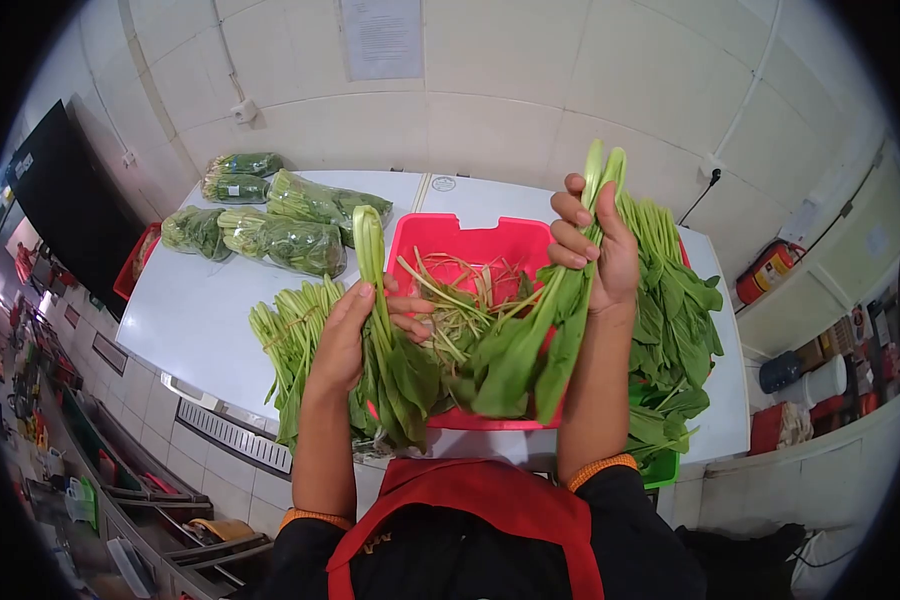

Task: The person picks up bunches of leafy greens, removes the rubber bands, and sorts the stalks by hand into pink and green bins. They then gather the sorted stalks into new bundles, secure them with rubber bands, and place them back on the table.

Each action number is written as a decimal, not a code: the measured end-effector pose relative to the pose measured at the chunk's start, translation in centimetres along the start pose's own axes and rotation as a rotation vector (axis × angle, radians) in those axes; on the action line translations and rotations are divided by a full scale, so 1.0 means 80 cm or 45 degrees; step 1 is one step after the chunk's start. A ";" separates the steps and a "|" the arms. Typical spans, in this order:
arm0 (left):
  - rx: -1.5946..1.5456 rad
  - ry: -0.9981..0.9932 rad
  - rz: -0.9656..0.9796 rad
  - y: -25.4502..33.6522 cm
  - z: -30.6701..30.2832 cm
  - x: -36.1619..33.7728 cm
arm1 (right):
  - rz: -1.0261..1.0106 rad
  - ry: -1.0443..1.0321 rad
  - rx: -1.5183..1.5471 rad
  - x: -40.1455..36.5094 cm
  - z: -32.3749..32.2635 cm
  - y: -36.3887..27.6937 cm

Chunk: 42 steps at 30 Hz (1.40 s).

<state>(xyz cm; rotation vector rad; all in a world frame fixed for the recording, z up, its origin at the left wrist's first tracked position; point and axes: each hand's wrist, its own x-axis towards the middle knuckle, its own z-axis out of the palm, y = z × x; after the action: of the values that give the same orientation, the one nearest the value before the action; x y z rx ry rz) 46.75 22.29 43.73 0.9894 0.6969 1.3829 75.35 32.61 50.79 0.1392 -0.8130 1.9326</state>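
My left hand (355,325) grips a bunch of leafy greens (372,250), stems up and leaves hanging down. Raised on the other side, my right hand (600,245) is closed round a second bunch of greens (560,320), its pale stems pointing up and its leaves hanging over the red basket (470,238). Inside the basket lie loose stem and root trimmings (460,320). A pile of greens (295,325) rests on the table left of my left hand. More greens (665,290) are heaped beyond my right hand.
Several plastic-wrapped packs of greens (285,240) lie at the back left of the white table (200,320). A green container (662,468) sits at the near right under leaves. A fire extinguisher (770,268) stands by the right wall. A socket with a black plug (712,170) is on the wall.
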 end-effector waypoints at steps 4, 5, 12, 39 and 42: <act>-0.001 -0.069 -0.046 0.006 0.010 -0.001 | 0.141 -0.146 0.229 0.001 0.002 0.015; 0.001 -0.078 -0.070 0.006 0.013 -0.001 | 0.156 -0.140 0.244 0.000 0.002 0.018; -0.024 -0.071 -0.106 0.002 0.029 0.002 | 0.195 -0.017 0.309 0.003 -0.006 0.036; 0.626 -0.308 0.116 -0.086 0.100 0.017 | -0.322 0.538 -1.357 -0.028 0.014 0.090; 0.598 -0.713 -0.392 -0.087 0.082 0.011 | -0.368 0.661 -1.463 -0.006 0.038 0.006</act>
<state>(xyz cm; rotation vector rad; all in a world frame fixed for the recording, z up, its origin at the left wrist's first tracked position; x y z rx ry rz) 55.81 22.71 40.72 1.4899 0.7167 0.6291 74.43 30.35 52.69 -0.8477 -1.3059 0.9313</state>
